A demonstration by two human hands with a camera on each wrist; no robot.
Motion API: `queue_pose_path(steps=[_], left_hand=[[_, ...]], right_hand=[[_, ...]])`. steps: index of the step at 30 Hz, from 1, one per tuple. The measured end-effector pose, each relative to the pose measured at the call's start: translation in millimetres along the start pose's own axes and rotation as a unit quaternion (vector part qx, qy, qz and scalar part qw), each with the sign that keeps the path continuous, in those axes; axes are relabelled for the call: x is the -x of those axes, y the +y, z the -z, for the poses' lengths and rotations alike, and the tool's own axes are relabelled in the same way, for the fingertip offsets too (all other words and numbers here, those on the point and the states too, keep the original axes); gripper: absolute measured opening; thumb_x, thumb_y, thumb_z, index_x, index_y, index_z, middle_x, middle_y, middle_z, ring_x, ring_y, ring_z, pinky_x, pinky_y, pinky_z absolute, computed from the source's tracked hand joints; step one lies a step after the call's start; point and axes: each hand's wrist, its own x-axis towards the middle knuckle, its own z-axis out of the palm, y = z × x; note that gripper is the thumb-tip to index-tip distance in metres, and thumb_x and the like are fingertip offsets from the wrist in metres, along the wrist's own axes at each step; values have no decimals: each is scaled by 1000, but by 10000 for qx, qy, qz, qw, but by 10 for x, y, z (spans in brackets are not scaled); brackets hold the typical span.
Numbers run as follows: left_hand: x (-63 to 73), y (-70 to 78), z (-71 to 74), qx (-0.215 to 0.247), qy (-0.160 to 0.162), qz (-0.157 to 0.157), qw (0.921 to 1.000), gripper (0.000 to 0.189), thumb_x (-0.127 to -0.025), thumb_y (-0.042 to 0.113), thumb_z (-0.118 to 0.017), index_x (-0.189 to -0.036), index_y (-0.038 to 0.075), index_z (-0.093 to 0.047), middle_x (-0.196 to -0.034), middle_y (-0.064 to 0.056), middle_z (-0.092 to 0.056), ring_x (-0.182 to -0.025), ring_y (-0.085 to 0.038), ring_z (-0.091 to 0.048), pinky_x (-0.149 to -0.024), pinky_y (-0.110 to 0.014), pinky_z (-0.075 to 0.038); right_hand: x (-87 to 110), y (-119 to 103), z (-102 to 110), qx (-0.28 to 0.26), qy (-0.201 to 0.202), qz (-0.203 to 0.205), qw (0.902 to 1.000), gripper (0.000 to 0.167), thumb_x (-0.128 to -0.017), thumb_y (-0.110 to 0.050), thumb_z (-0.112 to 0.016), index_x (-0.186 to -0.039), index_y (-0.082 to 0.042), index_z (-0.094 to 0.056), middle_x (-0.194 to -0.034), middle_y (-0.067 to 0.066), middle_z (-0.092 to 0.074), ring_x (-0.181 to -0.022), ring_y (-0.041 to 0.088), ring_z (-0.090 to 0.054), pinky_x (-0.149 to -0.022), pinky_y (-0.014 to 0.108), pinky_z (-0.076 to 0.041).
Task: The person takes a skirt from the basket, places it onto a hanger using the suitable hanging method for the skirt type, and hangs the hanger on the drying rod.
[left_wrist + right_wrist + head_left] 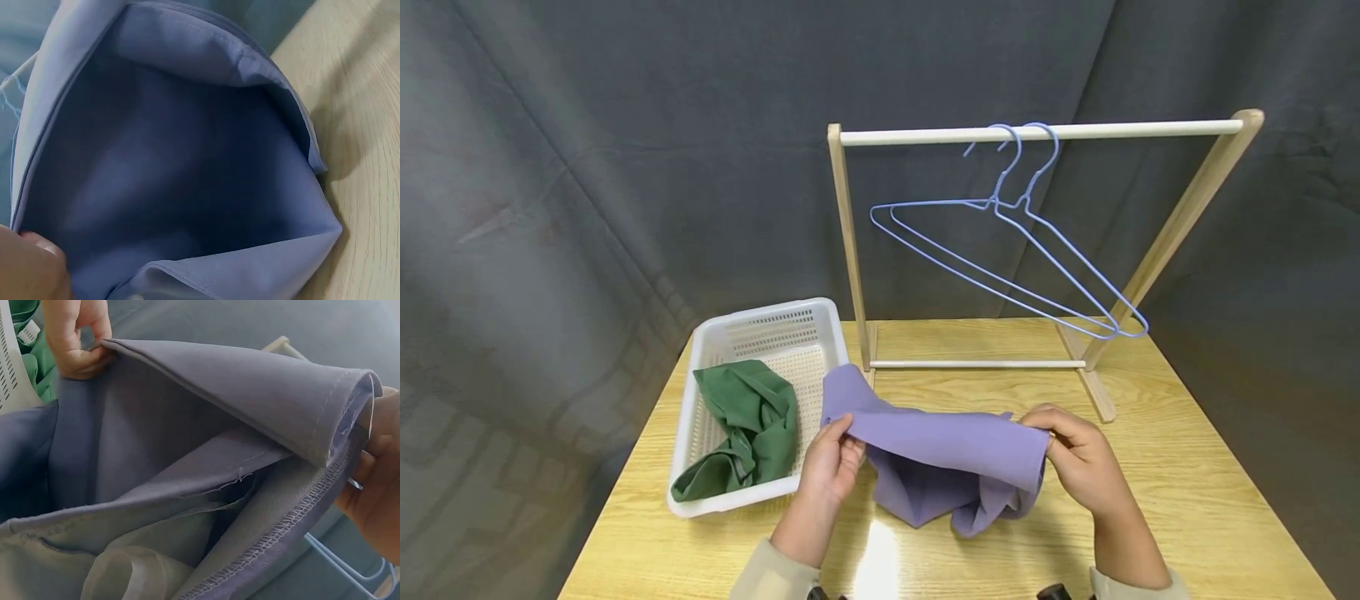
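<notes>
A purple cloth garment (951, 442) with stitched hems is stretched between both hands above the table. My left hand (833, 462) pinches its edge on the left between thumb and fingers, and my right hand (1086, 458) grips the hemmed end on the right. Below the taut upper edge, the rest sags in loose folds. In the left wrist view the garment (169, 156) gapes wide, showing its dark inside, with my left thumb on the rim. Overlocked seams and loose threads show on the garment (294, 506) in the right wrist view, beside my right hand (381, 481).
To the left stands a white plastic basket (681, 442) with a crumpled green garment (748, 425) in it. Behind the hands, a wooden rack (853, 267) with a white rail (917, 137) carries blue hangers (1075, 283). A dark curtain (700, 167) backs the wooden table (1187, 500).
</notes>
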Motion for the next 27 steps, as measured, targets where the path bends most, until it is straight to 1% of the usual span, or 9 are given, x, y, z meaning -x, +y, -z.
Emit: queue_pose_path(steps=[2, 4, 7, 9, 13, 18, 23, 25, 27], left_hand=[[-11, 16, 11, 204, 81, 221, 9995, 4, -88, -2, -38, -91, 0, -35, -75, -3, -49, -63, -7, -52, -62, -17, -43], [-18, 27, 24, 360, 157, 426, 9983, 4, -88, 1, -38, -86, 2, -36, -70, -1, -48, -58, -7, -49, -57, -15, -40], [-32, 37, 52, 357, 227, 604, 9973, 7, -89, 4, -37, -81, 4, -36, -64, 1, -47, -53, -5, -46, -53, -13, -38], [-50, 44, 68, 271, 249, 654, 9972, 8, -88, 5, -37, -81, 4, -35, -63, 1, -47, -51, -4, -45, -52, -11, -36], [-131, 55, 119, 35, 264, 599, 9978, 8, -89, 6, -35, -81, 5, -34, -62, 2, -46, -50, -3, -44, -51, -10, -36], [-241, 52, 184, -28, 256, 519, 9983, 4, -88, 3, -33, -86, 3, -36, -66, 1, -48, -53, -4, -47, -51, -12, -37], [-338, 59, 217, -599, 407, 387, 9966, 6, -88, 2, -35, -92, -2, -38, -76, -3, -46, -61, -6, -49, -56, -13, -40], [-383, 69, 219, -880, 461, 342, 9945, 5, -88, 2, -36, -90, -2, -39, -77, -3, -44, -61, -6, -47, -56, -12, -40], [-431, 78, 220, -1062, 467, 299, 9928, 5, -87, 1, -37, -84, -1, -41, -74, -3, -44, -59, -5, -45, -56, -12, -39]], right_hand=[[11, -6, 18, 26, 58, 0, 10000, 35, -79, 24, -35, -92, 3, -59, -87, 9, -57, -78, 13, -51, -63, 21, -40], [18, -13, 38, 29, 93, 39, 9999, 32, -80, 23, -36, -91, 3, -59, -87, 9, -57, -79, 13, -51, -64, 21, -41], [14, -15, 63, -97, 31, 223, 9997, 26, -83, 18, -37, -92, 5, -58, -88, 10, -57, -79, 14, -51, -65, 21, -41], [3, -12, 75, -293, -90, 394, 9988, 22, -85, 15, -38, -93, 7, -57, -88, 11, -56, -79, 15, -51, -65, 22, -41], [-28, -23, 88, -627, -283, 708, 9951, 18, -86, 11, -40, -95, 10, -55, -90, 13, -55, -80, 16, -49, -65, 24, -40], [-52, -66, 101, -798, -273, 899, 9924, 18, -86, 11, -38, -94, 12, -55, -91, 15, -55, -81, 18, -49, -66, 25, -40], [-67, -108, 101, -1047, -249, 955, 9896, 19, -86, 12, -36, -94, 13, -54, -91, 16, -54, -81, 19, -49, -66, 25, -40], [-74, -128, 98, -1152, -244, 974, 9883, 19, -86, 12, -36, -94, 14, -54, -91, 16, -54, -81, 19, -49, -65, 26, -40], [-79, -143, 97, -1238, -244, 994, 9870, 18, -86, 12, -36, -94, 15, -53, -91, 17, -54, -80, 20, -48, -65, 26, -39]])
